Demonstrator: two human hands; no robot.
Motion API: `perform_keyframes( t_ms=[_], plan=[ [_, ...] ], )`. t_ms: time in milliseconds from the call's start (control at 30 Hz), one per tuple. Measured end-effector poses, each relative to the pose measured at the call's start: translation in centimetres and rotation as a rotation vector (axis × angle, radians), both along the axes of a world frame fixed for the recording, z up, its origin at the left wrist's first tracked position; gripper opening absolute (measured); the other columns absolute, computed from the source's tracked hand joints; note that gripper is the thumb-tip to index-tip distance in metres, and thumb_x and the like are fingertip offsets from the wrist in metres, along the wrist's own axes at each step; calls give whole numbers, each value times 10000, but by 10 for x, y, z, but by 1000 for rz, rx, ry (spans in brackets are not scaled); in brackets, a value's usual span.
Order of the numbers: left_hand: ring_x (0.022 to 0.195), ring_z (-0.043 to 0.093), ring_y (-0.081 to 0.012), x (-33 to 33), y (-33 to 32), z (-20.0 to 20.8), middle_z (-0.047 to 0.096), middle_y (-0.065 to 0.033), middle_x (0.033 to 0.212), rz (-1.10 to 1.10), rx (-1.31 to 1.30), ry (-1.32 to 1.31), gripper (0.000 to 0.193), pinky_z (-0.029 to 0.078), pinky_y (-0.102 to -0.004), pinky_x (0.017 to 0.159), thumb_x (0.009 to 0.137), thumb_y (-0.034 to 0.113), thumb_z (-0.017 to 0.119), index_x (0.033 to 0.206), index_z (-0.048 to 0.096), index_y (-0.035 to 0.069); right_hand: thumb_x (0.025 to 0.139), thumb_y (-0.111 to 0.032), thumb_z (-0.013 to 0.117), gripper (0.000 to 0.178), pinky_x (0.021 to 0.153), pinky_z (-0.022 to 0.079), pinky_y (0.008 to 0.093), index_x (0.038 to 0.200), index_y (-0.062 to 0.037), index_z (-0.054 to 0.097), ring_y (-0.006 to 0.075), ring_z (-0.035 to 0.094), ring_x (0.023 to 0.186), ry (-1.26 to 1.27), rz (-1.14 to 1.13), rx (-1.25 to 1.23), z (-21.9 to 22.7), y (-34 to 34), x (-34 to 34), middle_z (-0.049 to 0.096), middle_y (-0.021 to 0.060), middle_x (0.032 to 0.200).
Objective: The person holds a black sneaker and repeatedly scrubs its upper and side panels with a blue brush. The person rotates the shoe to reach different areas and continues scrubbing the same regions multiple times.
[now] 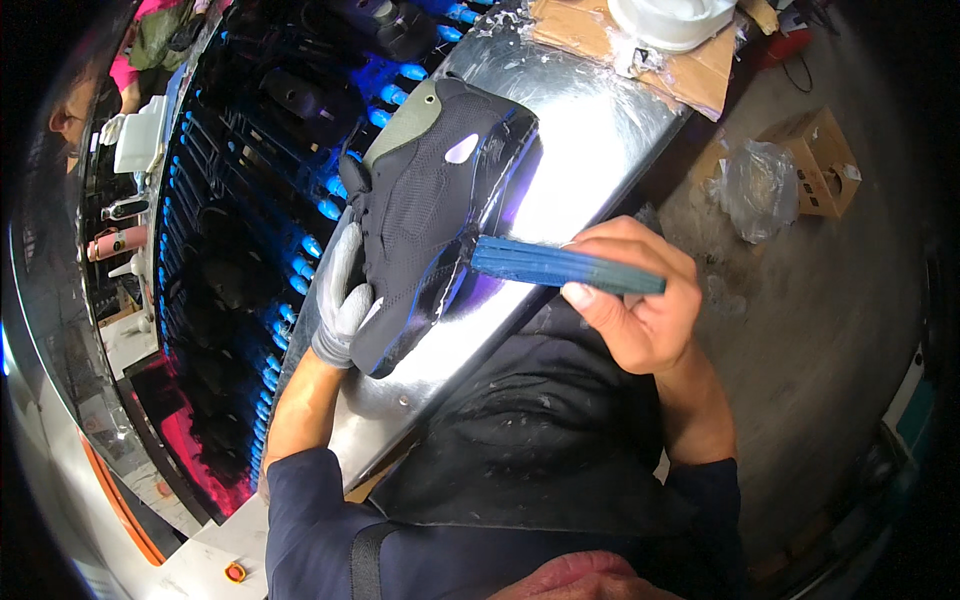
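Metal bench [592,130]: cardboard sheet [700,78] | floor [800,330]: open box [822,168], clear plastic bag [757,190]

At the far end of the metal worktop [590,125], a stained cardboard sheet [708,82] overhangs the right corner, with a white dish [672,18] on it; along the worktop's left edge runs a dark rack with blue-tipped rods [329,208]; well beyond that edge, across the rack, are a pink bottle [118,242], a white container [139,140] and a person's pink sleeve [124,68]; off the right edge, an open cardboard box [824,165] sits on the floor [790,330], a clear plastic bag [760,190] just beside it.
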State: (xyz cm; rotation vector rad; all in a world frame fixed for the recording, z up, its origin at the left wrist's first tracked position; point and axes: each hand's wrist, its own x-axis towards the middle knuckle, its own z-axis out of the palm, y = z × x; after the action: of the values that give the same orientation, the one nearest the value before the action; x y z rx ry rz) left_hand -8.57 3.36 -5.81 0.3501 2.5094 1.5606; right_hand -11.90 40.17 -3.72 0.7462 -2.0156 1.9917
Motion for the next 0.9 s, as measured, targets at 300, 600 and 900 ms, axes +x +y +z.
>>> perform_keyframes(
  t_ms=[300,600,900],
  plan=[
    [1286,612,-394,-17,40,22,636,-249,1346,-235,-714,755,510,506,-460,1100,910,216,749,1336,609,-28,1044,-58,656,175,752,632,301,1165,57,707,176,724,893,-695,-108,-671,-24,-46,47,744,132,1044],
    [1257,641,-362,-24,49,36,645,-244,1361,-294,-743,783,514,519,-438,1086,913,164,766,1365,605,-20,926,25,721,145,704,549,289,1054,90,725,182,705,821,-274,-233,-187,7,-16,31,732,159,957],
    [1272,628,-419,-31,63,44,608,-286,1396,-332,-681,900,587,512,-482,1095,872,190,802,1378,595,-25,868,41,746,181,692,558,324,1039,89,711,250,719,775,6,-120,68,31,-6,18,729,186,933]
  ],
)
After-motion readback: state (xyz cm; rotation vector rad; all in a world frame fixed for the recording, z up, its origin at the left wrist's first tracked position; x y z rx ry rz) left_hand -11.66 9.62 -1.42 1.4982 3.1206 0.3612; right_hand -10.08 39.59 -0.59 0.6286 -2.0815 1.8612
